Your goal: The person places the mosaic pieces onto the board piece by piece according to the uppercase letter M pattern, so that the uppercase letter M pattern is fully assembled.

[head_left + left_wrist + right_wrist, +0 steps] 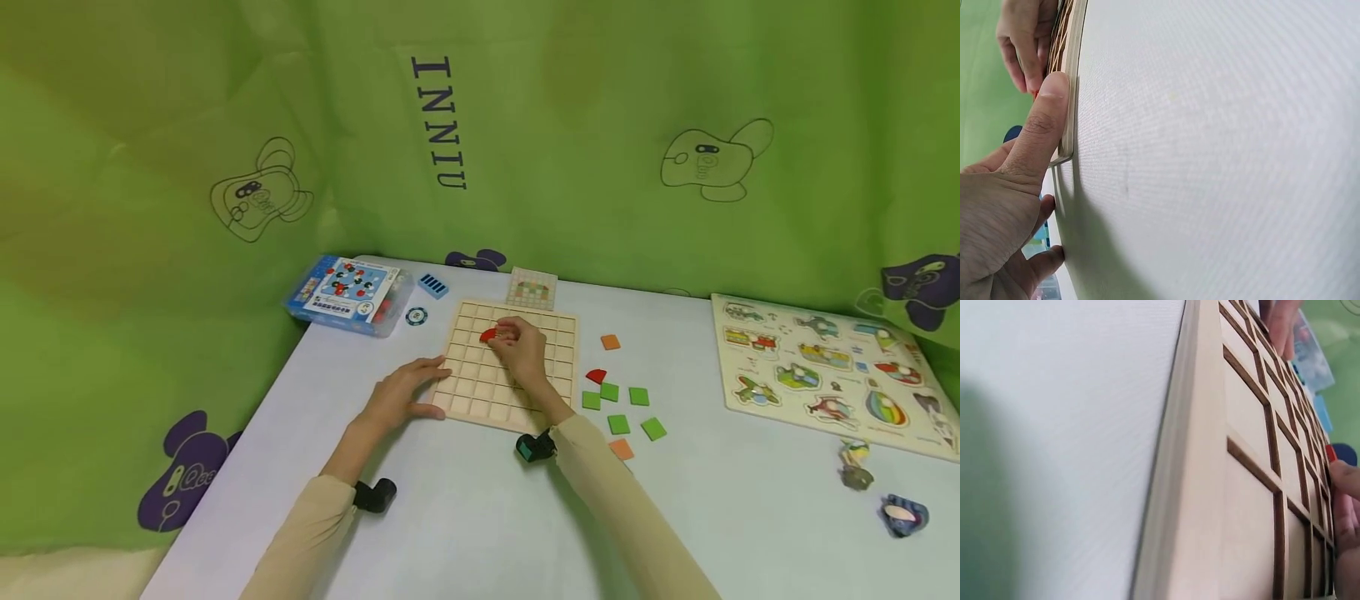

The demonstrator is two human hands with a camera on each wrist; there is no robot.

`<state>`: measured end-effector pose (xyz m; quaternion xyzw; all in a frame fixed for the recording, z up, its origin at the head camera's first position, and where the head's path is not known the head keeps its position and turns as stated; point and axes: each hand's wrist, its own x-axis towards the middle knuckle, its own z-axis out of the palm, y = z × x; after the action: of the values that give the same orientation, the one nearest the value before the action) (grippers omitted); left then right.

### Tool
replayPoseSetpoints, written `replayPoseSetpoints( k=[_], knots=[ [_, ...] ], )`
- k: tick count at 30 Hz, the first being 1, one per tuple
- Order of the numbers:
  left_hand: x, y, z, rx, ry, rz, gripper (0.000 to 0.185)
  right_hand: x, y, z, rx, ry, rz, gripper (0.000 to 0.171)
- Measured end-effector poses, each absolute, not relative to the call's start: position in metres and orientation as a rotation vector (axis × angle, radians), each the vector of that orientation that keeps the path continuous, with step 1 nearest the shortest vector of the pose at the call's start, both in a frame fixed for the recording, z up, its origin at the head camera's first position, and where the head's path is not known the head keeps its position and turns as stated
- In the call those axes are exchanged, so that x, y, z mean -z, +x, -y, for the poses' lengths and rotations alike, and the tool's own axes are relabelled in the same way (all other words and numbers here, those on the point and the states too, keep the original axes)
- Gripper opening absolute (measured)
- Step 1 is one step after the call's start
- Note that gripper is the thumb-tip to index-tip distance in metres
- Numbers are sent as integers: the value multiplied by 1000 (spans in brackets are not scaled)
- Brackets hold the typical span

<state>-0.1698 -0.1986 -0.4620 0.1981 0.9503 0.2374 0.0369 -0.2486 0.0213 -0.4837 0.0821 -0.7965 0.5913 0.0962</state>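
Observation:
A wooden grid board (pixel 472 379) lies flat on the white table. Over its upper middle, my right hand (pixel 521 350) pinches a red quarter-circle tile (pixel 487 335) with curled fingers. The right wrist view shows that red tile (pixel 1331 453) at the fingertips, close to the grid's surface; whether it sits inside a cell I cannot tell. My left hand (pixel 400 392) is spread at the board's left side, with the thumb by the near corner. In the left wrist view, the left thumb (pixel 1044 122) rests along the board's edge. A patterned card (pixel 532 288) lies behind the board.
Right of the board are several green tiles (pixel 618 424), another red tile (pixel 596 376) and orange tiles (pixel 611 342). A clear-sided box (pixel 348 292), a blue striped block (pixel 433 286) and a round chip (pixel 417 316) lie at back left. Far right is a picture puzzle (pixel 825 371).

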Motion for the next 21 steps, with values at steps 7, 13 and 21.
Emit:
replayPoseSetpoints(
  k=[7,13,21],
  knots=[
    [464,-171,198,-715,590,-2920,72,480,-251,-15,-1755,327,2434,36],
    [466,-172,199,-700,593,-2918,73,479,-254,-14,-1695,332,2473,36],
    [468,-172,199,-711,580,-2917,73,476,-257,-20,-1760,346,2458,37]
  ],
)
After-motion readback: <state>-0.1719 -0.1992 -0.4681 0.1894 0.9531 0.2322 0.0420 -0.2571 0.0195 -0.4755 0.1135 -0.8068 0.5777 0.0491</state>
